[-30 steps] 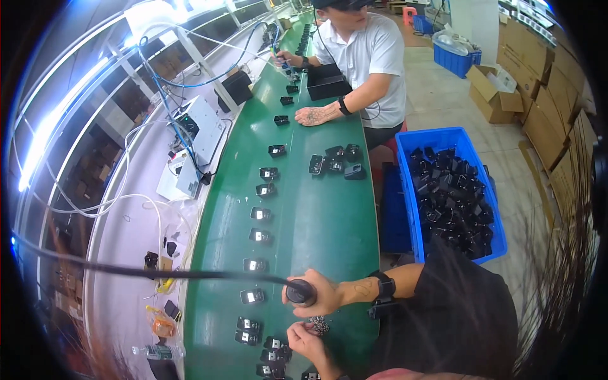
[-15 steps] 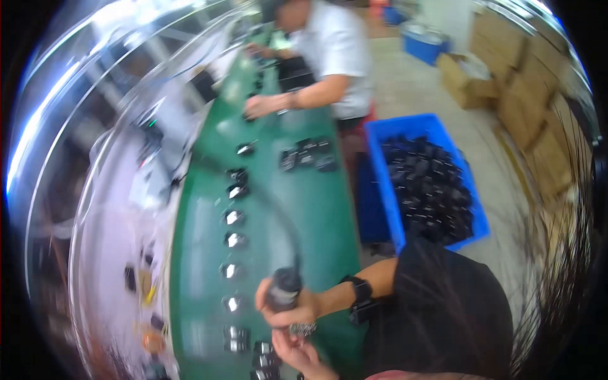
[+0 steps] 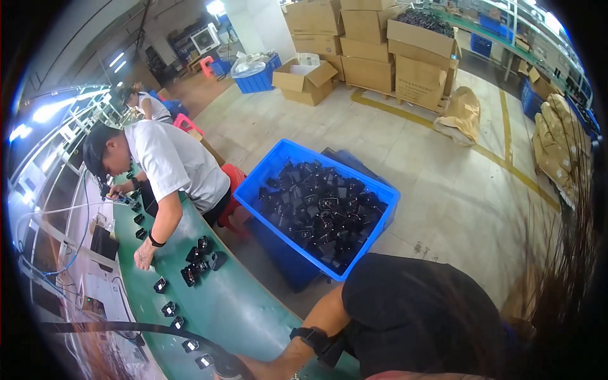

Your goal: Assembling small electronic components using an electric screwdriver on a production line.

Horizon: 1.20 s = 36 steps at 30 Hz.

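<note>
At the lower edge, my right hand (image 3: 254,368) is closed around a black corded electric screwdriver (image 3: 229,365); its fingers are largely cut off by the picture edge. From its top a thick black cable (image 3: 136,327) runs off to the left. My left hand is out of the picture. Nearest to the tool, small black plastic housings with shiny inner parts (image 3: 204,361) stand in a row along the green worktable (image 3: 250,320). A looser group of black housings (image 3: 195,271) lies farther up the table.
A blue crate (image 3: 375,244) full of black housings stands right of the table. Across the table's far part leans a co-worker in white (image 3: 171,155), one hand (image 3: 144,254) by the row. Cardboard boxes (image 3: 367,66) are stacked behind; a pink stool (image 3: 233,174) stands beside the co-worker.
The view has swung up and to the right. My hands have shifted toward the lower edge; the left one, earlier beside small metal pieces below the screwdriver, has gone out of view.
</note>
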Motion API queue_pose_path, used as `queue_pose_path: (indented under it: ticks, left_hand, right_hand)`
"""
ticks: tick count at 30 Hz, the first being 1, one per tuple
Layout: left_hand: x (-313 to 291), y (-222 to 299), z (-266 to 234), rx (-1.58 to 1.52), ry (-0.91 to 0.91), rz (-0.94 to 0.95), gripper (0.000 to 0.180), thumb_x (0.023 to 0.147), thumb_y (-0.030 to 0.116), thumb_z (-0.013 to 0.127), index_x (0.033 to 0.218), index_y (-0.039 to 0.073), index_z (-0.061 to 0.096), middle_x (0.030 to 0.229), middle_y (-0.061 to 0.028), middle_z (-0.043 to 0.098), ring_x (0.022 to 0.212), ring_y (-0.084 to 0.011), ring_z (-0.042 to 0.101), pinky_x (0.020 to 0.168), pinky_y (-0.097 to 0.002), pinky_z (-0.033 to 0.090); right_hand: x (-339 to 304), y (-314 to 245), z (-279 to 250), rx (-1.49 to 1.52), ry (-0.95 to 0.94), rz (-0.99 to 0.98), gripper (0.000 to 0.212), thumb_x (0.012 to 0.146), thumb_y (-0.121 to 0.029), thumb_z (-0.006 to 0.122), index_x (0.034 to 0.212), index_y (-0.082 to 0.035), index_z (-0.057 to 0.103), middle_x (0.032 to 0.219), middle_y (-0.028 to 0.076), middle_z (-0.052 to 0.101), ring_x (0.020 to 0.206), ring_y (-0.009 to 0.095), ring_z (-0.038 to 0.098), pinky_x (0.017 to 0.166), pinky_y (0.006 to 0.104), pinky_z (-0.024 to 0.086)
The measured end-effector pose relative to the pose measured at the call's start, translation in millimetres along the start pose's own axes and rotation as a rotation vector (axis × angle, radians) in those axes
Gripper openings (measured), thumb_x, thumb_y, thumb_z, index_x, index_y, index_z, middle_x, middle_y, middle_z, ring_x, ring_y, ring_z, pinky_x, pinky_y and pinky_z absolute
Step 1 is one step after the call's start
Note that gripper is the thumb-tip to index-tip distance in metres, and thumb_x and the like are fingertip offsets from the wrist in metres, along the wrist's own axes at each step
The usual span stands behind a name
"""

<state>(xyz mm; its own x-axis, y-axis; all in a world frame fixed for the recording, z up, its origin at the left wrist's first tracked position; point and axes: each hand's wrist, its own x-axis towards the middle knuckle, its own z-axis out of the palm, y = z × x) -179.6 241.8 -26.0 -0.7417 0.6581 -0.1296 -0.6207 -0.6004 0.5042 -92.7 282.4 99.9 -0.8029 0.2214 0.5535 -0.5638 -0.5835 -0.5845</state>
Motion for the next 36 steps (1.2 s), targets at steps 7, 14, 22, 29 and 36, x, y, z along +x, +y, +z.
queue_pose_path:
  ticks: [7,14,22,29,36]
  left_hand:
    - [-109,41,-51,-0.223,0.143,0.292,0.019,0.098,0.028,0.049,0.088,0.013,0.053,0.065,0.0044,0.049,0.047,-0.0041,0.041,0.039,-0.0184,0.035]
    - [-219,11,32,-0.4,0.623,0.768,0.023,0.098,0.021,0.049,0.11,0.006,0.059,0.079,-0.0046,0.06,0.054,-0.0086,0.05,0.047,-0.0233,0.042]
    - [-213,6,33,-0.297,0.622,0.895,0.023,0.099,0.022,0.048,0.105,0.003,0.061,0.092,-0.01,0.07,0.058,-0.0116,0.058,0.046,-0.0231,0.04]
    - [-200,23,23,-0.34,0.646,0.889,0.024,0.1,0.024,0.048,0.098,0.004,0.061,0.084,-0.0093,0.07,0.054,-0.0128,0.059,0.046,-0.023,0.039]
    - [-195,43,18,-0.286,0.757,0.893,0.024,0.099,0.026,0.05,0.094,0.005,0.062,0.08,-0.0095,0.069,0.051,-0.0135,0.056,0.044,-0.0246,0.038]
  right_hand:
    - [28,-6,32,0.369,-0.229,0.415,0.026,0.075,-0.002,0.066,0.098,-0.002,0.054,0.076,-0.001,0.054,0.068,0.006,0.049,0.064,0.0243,0.041]
    - [32,13,22,0.353,-0.513,0.293,0.039,0.079,0.005,0.063,0.11,-0.01,0.045,0.076,0.009,0.06,0.074,0.024,0.062,0.074,0.0404,0.049]
    - [30,33,26,0.433,-0.629,0.284,0.038,0.079,0.001,0.061,0.11,-0.01,0.041,0.072,0.004,0.055,0.068,0.018,0.058,0.072,0.0383,0.05]
    - [38,46,34,0.393,-0.498,0.353,0.034,0.08,-0.01,0.069,0.106,-0.013,0.047,0.071,0.0,0.057,0.062,0.016,0.058,0.064,0.0335,0.047]
    - [44,71,43,0.454,-0.415,0.398,0.036,0.079,-0.011,0.069,0.107,-0.011,0.046,0.071,0.0,0.056,0.062,0.016,0.058,0.064,0.0334,0.047]
